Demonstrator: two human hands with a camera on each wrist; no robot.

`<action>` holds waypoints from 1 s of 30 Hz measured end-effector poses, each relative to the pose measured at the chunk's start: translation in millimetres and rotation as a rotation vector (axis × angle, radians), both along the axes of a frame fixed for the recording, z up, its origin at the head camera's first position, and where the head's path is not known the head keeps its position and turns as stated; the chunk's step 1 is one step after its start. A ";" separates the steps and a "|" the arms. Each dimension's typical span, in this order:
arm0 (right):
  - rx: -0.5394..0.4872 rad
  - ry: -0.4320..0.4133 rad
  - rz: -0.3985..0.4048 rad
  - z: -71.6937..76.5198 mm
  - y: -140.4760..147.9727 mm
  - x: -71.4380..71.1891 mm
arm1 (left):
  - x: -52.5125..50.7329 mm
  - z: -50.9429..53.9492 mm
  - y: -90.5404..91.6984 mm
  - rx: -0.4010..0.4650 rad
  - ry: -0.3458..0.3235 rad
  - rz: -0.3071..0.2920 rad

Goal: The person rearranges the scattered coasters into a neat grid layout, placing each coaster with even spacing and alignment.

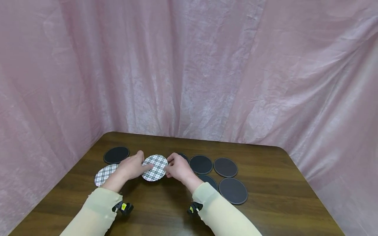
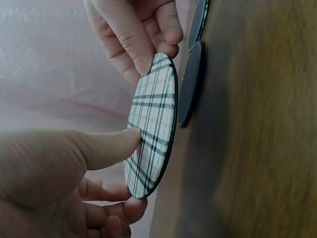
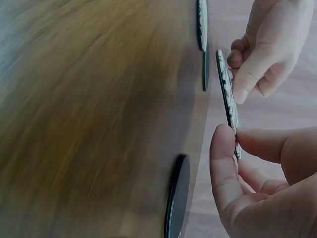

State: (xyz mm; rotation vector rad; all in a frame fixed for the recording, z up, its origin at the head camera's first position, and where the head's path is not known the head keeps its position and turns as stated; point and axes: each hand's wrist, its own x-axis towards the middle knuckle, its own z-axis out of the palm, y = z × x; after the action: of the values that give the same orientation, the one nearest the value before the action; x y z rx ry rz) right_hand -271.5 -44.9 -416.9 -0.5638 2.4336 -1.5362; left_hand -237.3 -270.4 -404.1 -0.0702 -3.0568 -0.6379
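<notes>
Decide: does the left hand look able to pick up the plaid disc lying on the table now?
Probably not yet: the left hand pinches the raised plaid disc. The lying plaid disc is close by, with nothing seen on it, so freed, the hand likely could.

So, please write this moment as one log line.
left hand: pinches plaid coaster | right hand: pinches same coaster's edge | height: above table | dark coasters: on table

place: curtained-off recording space, building type unclear | backdrop: crinkled pink curtain [image 1: 218, 65] hanging behind and along both sides | furniture: brown wooden table [image 1: 280, 186] close to it | gear: small black camera [image 1: 127, 208] at each wrist
</notes>
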 end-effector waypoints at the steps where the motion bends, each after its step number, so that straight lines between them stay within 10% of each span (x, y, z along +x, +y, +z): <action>1: -0.003 -0.001 0.004 0.3 3.6 0.0 | -0.1 -0.5 2.4 0.000 -0.003 -0.003; 30: 0.140 0.032 0.054 -4.3 80.9 7.9 | 7.2 -9.2 48.1 0.180 -0.048 -0.146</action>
State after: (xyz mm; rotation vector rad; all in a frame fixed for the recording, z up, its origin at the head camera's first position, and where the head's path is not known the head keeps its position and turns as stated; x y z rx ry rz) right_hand -263.6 35.9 -421.3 -0.6258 2.5034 -1.3335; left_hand -230.1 -222.3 -413.3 -0.2812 -3.0443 -0.9328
